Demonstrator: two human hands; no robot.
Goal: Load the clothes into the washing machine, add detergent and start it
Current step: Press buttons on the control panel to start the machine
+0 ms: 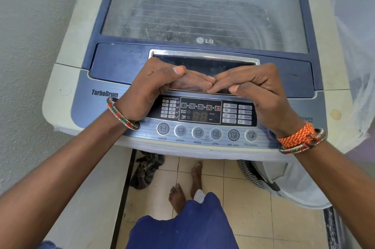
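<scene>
Head view, item one: top-loading washing machine (67, 78), its lid (203, 11) shut flat with the drum dim behind cloudy glass, display (199, 115) dark, and crumpled clothes (148, 169) on the tiled floor at its foot. Our left hand (150, 86) and right hand (257, 88) lie side by side with fingers curled narrow over the lid's front edge below the recessed handle (203, 58), fingertips nearly meeting, holding nothing else. We judge the lid rigid, hinged, its glass fragile, best lifted by that front lip; the clothes look soft and light.
</scene>
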